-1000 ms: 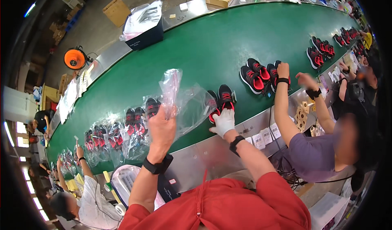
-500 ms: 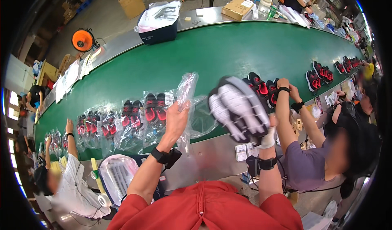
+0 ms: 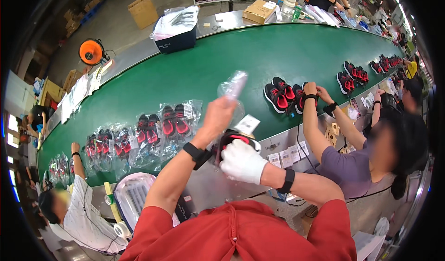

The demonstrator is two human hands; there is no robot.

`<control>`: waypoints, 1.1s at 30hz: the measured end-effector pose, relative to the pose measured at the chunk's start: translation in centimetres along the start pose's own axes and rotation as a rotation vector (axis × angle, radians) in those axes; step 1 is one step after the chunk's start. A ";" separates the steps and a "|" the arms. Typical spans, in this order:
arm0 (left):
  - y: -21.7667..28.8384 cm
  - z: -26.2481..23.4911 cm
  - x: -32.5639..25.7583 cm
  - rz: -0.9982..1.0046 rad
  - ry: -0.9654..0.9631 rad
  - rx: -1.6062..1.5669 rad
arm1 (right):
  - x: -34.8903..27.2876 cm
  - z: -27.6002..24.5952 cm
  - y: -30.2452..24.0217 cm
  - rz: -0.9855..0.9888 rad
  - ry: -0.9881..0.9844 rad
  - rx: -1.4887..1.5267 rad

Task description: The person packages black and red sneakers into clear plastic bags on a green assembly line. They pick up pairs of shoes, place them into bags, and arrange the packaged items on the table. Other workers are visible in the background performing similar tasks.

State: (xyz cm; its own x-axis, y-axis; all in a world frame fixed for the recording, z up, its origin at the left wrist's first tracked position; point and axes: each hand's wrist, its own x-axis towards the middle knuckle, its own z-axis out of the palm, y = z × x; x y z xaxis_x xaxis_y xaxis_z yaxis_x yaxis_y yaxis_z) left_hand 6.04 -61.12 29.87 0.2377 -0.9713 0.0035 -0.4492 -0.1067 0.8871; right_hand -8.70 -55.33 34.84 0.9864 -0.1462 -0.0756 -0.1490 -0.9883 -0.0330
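My left hand (image 3: 218, 116) is bare and grips the mouth of a clear plastic bag (image 3: 233, 88), held up over the near edge of the green conveyor belt (image 3: 222, 61). My right hand (image 3: 241, 161), in a white glove, clasps a pair of black and red shoes (image 3: 232, 138) and holds them at the bag's opening, close to my chest. A white tag (image 3: 247, 123) hangs by the shoes. Most of the shoes is hidden behind both hands.
Several bagged shoe pairs (image 3: 169, 122) lie on the belt to my left, loose pairs (image 3: 280, 94) to my right. A person in purple (image 3: 352, 159) at my right reaches to the shoes; another person (image 3: 79, 210) sits at my left. A dark box (image 3: 176, 38) stands across the belt.
My right hand has brought the shoes from the belt toward me and down under the bag. My left hand has kept the bag raised.
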 end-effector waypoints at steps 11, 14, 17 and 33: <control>-1.3 -2.5 -7.0 0.369 -0.215 0.387 | -1.0 8.6 2.8 0.620 0.466 0.648; -1.6 0.5 -10.7 0.280 -0.193 0.172 | 0.1 10.5 4.1 0.742 0.338 0.403; -1.5 6.5 -15.3 0.334 -0.313 0.201 | 0.1 10.0 3.5 0.740 0.254 0.355; -1.2 -2.2 -6.8 -0.307 0.088 -0.368 | 9.1 12.9 7.2 0.416 0.315 0.672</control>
State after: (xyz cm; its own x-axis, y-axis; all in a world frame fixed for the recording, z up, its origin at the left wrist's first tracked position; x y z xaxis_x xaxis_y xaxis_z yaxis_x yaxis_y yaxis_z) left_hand 6.90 -53.90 29.80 0.3907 -0.8833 -0.2591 -0.0166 -0.2882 0.9574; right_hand -1.65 -63.17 21.06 0.8007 -0.5955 0.0650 -0.4154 -0.6302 -0.6560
